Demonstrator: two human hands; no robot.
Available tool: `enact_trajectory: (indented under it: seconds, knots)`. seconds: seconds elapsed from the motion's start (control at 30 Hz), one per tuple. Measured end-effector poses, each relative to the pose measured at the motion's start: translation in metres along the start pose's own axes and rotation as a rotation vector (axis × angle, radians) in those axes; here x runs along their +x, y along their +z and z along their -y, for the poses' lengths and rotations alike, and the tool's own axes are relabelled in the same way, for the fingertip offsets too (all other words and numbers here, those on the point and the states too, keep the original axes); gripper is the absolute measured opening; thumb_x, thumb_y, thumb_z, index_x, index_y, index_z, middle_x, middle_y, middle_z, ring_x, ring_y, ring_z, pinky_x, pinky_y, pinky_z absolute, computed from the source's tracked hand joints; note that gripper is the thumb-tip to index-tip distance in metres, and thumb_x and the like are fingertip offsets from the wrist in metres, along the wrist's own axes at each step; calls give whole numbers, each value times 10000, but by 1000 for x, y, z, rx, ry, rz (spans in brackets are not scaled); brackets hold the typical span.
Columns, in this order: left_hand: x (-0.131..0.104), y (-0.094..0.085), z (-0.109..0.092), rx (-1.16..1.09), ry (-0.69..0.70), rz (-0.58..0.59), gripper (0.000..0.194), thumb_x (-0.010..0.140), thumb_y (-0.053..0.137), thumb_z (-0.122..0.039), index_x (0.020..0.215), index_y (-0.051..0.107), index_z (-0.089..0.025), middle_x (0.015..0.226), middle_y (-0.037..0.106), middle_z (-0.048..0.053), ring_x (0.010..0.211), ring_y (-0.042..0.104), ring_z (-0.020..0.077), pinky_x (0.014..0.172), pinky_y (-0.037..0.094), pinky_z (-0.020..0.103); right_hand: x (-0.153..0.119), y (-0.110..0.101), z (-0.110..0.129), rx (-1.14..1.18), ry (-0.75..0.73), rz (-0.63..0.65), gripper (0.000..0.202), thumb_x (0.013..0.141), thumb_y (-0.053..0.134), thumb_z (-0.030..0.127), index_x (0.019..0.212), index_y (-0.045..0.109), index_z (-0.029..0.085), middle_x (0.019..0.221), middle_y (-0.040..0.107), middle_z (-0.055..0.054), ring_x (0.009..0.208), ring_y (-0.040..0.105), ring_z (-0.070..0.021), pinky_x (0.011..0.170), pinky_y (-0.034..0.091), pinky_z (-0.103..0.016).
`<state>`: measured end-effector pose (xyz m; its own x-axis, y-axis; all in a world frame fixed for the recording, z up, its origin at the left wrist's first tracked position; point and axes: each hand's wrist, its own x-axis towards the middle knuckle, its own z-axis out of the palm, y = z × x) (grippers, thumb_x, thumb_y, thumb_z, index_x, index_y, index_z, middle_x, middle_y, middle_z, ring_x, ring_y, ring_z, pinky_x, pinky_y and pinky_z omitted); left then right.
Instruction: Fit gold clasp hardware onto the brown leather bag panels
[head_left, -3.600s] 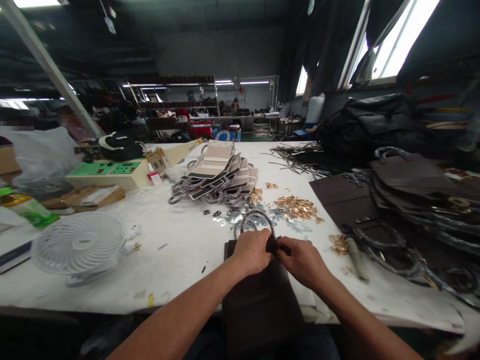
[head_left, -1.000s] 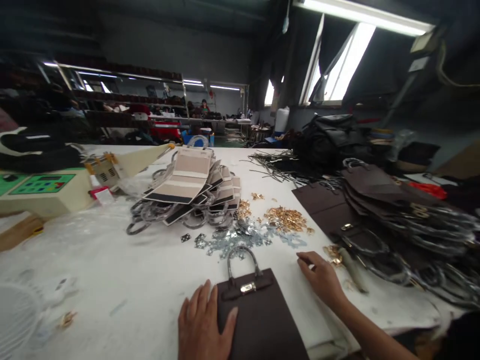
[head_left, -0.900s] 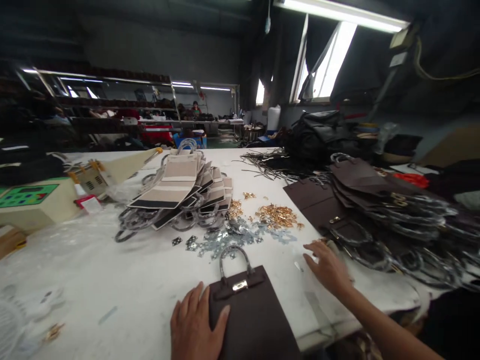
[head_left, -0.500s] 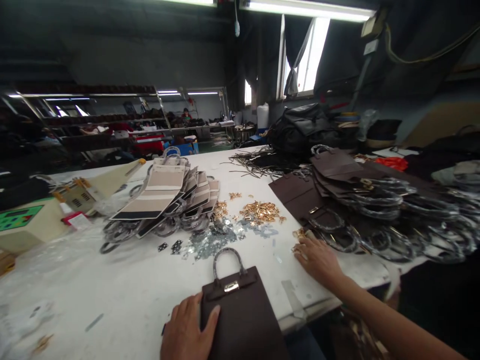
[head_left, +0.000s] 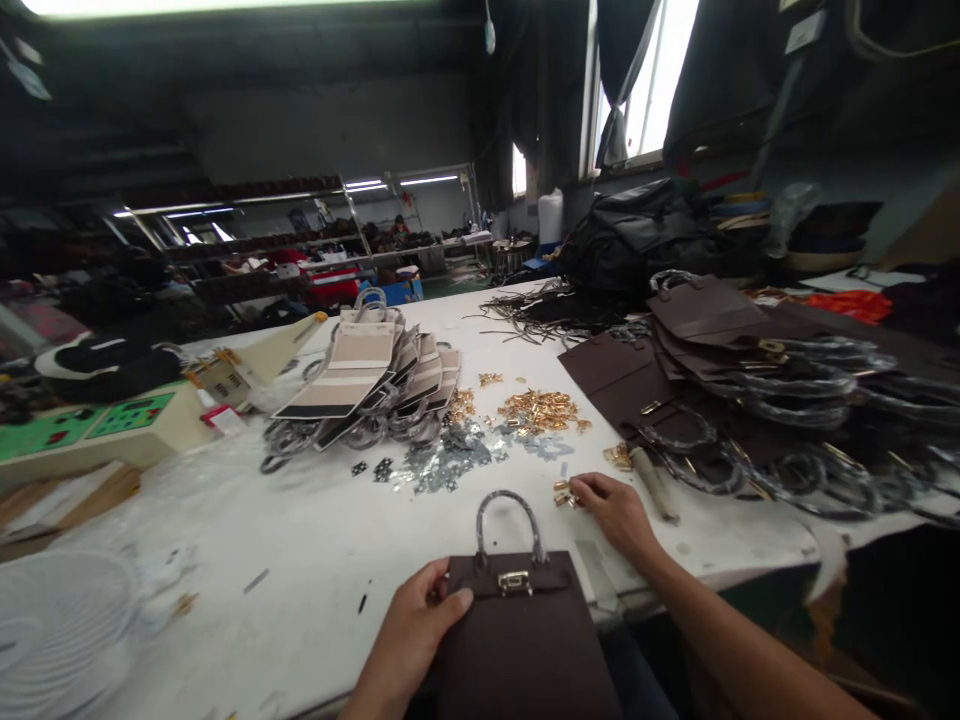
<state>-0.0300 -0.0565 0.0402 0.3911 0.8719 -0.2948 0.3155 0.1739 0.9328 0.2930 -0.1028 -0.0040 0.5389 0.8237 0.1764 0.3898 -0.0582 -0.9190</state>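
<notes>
My left hand (head_left: 420, 625) grips the upper left edge of a dark brown handbag panel (head_left: 525, 640), with the thumb on its front. The panel carries a looped handle (head_left: 508, 495) in clear wrap and a gold clasp (head_left: 514, 581). My right hand (head_left: 619, 515) is on the white table (head_left: 315, 570) beyond the panel, its fingertips pinched at a few small gold metal fittings (head_left: 562, 495). Just to the right lie a greyish cylindrical tool (head_left: 654, 485) and another small heap of gold fittings (head_left: 619, 457).
Grey metal plates (head_left: 446, 460) and gold fittings (head_left: 544, 412) lie mid-table. Beige-and-black panels (head_left: 345, 365) are stacked at left, brown handbag panels (head_left: 712, 330) at right. A pale machine (head_left: 112, 430) and a white fan (head_left: 60, 630) stand at left.
My right hand has moved left from beside the brown stack, bringing gold fittings nearer the held panel and uncovering the cylindrical tool. The view has turned left; my left hand still holds the panel.
</notes>
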Motion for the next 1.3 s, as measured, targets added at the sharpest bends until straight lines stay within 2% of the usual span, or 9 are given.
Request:
enact_trajectory:
  seconds: [0.1,0.23,0.37,0.5,0.63,0.8,1.07,1.23,1.3]
  knots:
    - [-13,8,0,-153,25,137,546,725,793,-464,1173,666,-180,1076,746,89,972,700,291,840,536,357,2,-4,6,40,77,-42,449,877,592,602,816,757,189,651,696,-23,584,612,-183,555,459,-273]
    - [-16,15,10,-244,26,149,708,715,817,-376,1342,537,-203,1148,733,114,1014,707,315,864,557,399,3,-7,20,101,140,-63,476,874,595,639,827,735,187,576,615,4,481,494,-133,460,354,-249]
    - [2,16,16,-216,116,-121,702,784,741,-343,1412,469,-186,1140,735,120,1038,703,299,921,542,415,-2,1,43,330,182,18,444,827,697,601,923,743,169,627,642,-7,563,532,-137,538,418,-249]
    - [24,15,15,-157,243,-406,758,836,702,-333,1515,383,-225,1220,708,112,1095,681,271,995,505,417,-18,26,72,459,186,226,512,757,809,509,1132,733,168,827,727,-45,724,627,-170,659,505,-276]
    - [34,13,17,-56,326,-485,736,871,663,-296,1544,365,-274,1331,662,82,1215,626,253,1078,450,409,-36,70,91,470,163,401,489,772,784,504,1137,740,181,765,723,-27,684,630,-173,636,504,-289]
    - [35,5,25,81,291,-410,363,858,627,-247,1216,680,-218,1273,699,76,1224,614,258,1110,412,420,-46,114,83,419,165,442,420,782,734,545,999,734,185,823,735,-49,734,679,-209,668,542,-311]
    - [47,3,23,152,247,-396,438,785,633,-154,1216,636,-226,1181,718,69,1102,654,245,1006,466,374,-52,117,64,348,71,399,340,844,711,515,935,704,187,875,745,-63,811,669,-223,802,536,-338]
    - [50,3,24,157,241,-409,281,766,626,-143,1036,636,-222,988,715,47,926,660,237,877,483,358,-56,124,65,237,18,337,470,828,719,480,1217,695,217,1084,763,-71,1001,698,-273,896,548,-391]
    - [48,3,25,155,248,-432,262,764,627,-139,1012,610,-223,985,697,42,934,644,231,885,468,354,-58,128,65,146,-87,367,359,870,663,430,1167,734,242,1122,757,-67,1065,685,-278,960,530,-418]
